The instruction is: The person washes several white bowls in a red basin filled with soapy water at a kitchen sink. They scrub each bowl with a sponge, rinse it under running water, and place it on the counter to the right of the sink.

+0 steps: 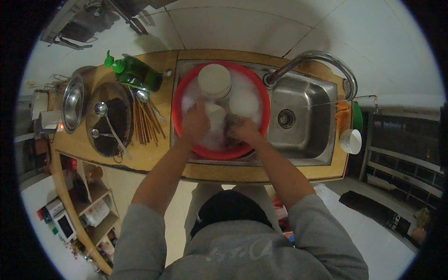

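Note:
A red plastic basin (178, 87) full of cloudy, sudsy water stands in the left part of the steel sink unit. Inside it, my left hand (195, 120) grips a white dish (216, 113) at its left side; suds blur the dish's shape. My right hand (244, 130) reaches into the water near the basin's front right, fingers bent and partly hidden, so whether it holds anything is unclear. Beyond my hands rises a stack of white bowls or dishes (214, 78). Another round white dish (244, 104) lies just above my right hand.
Right of the basin is a steel sink bowl (302, 122) under a curved faucet (315, 54). Chopsticks (145, 122), a green pump bottle (138, 73), a round pan or lid with ladles (110, 122) and a metal bowl (73, 103) occupy the left counter. A white cup (350, 141) sits at the right edge.

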Tool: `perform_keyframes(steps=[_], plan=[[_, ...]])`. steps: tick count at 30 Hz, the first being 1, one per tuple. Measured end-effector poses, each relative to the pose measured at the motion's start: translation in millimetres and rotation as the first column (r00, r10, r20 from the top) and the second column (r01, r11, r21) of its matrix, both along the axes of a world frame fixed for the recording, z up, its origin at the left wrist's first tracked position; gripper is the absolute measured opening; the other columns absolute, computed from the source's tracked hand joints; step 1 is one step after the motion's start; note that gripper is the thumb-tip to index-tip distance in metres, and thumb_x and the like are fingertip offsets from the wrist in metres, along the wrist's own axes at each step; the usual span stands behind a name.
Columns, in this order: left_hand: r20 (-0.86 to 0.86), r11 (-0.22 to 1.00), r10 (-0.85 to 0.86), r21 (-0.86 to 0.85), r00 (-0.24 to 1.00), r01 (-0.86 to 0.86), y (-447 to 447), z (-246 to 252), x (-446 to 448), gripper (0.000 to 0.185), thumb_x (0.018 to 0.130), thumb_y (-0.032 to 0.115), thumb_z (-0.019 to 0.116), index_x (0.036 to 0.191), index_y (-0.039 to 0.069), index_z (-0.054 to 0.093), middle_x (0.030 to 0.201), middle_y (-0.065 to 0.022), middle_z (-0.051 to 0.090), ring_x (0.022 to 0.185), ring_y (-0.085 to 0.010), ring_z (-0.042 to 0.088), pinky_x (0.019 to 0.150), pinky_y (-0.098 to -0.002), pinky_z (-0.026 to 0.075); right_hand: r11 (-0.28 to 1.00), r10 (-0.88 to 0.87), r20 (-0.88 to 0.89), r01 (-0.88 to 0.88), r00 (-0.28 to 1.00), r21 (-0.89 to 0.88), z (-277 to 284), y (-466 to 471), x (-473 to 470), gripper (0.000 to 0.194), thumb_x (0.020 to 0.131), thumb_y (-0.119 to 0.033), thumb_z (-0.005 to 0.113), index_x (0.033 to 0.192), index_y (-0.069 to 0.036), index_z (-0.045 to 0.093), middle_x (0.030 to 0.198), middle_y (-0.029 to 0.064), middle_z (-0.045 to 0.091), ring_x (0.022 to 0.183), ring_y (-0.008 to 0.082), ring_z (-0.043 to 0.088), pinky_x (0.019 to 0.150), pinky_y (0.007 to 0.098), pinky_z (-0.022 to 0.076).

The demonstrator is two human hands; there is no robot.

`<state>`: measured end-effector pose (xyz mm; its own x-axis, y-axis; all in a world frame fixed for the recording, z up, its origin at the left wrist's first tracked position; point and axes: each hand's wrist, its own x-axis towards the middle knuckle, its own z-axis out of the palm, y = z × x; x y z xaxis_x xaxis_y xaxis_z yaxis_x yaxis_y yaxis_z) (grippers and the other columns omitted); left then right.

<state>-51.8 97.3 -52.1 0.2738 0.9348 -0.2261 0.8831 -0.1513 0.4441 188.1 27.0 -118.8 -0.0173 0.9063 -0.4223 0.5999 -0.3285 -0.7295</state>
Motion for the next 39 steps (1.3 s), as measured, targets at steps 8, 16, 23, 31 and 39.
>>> perform_keyframes(steps=[8,16,23,31,39], plan=[[0.031,0.933,0.196,-0.313,0.980,-0.177,-61.9,7.1,61.0,0.063,0.098,0.050,0.064,0.141,0.005,0.052,0.125,-0.0293,0.066,0.117,-0.0485,0.065,0.096,-0.0605,0.052,0.969,-0.237,-0.248,0.247,0.939,0.008,37.5,-9.8,1.1,0.069,0.088,-0.028,0.076,0.143,0.004,0.048,0.136,0.0269,0.062,0.123,0.0376,0.064,0.103,0.0480,0.0530],[0.392,0.896,0.292,-0.430,0.872,-0.107,-78.8,-105.3,61.6,0.053,0.113,0.040,0.039,0.151,0.003,0.046,0.143,-0.0287,0.057,0.129,-0.0511,0.057,0.112,-0.0558,0.044,0.984,0.179,0.223,-0.171,0.958,-0.052,-1.4,-12.8,-8.5,0.051,0.093,-0.027,0.069,0.135,-0.002,0.060,0.131,0.0282,0.065,0.122,0.0427,0.064,0.100,0.0520,0.0539],[0.317,0.933,0.125,-0.360,0.940,-0.003,-73.8,-155.9,58.8,0.065,0.116,0.045,0.025,0.159,-0.002,0.039,0.159,-0.0324,0.044,0.147,-0.0463,0.044,0.127,-0.0481,0.027,0.974,0.221,0.136,-0.211,0.966,-0.083,-38.9,3.4,-33.9,0.044,0.093,-0.023,0.063,0.131,-0.001,0.061,0.120,0.0314,0.070,0.110,0.0500,0.069,0.093,0.0585,0.0556],[0.076,0.930,-0.107,-0.344,0.991,0.126,-61.6,-168.1,51.7,0.048,0.099,0.019,0.056,0.144,0.002,0.057,0.117,-0.0323,0.070,0.113,-0.0483,0.067,0.102,-0.0595,0.050,0.933,0.358,0.038,-0.359,0.933,0.002,-51.6,-0.9,-20.9,0.031,0.093,-0.022,0.064,0.114,0.001,0.067,0.111,0.0301,0.070,0.104,0.0488,0.069,0.092,0.0575,0.0543],[0.037,0.965,-0.112,-0.233,0.993,0.117,-62.7,-164.0,57.6,0.042,0.103,0.015,0.045,0.141,0.001,0.055,0.109,-0.0326,0.071,0.100,-0.0495,0.071,0.094,-0.0602,0.055,0.917,0.174,0.372,-0.288,0.912,0.277,-91.2,-0.5,-30.8,0.033,0.091,-0.023,0.067,0.110,0.004,0.069,0.105,0.0273,0.073,0.100,0.0443,0.071,0.088,0.0566,0.0546]])
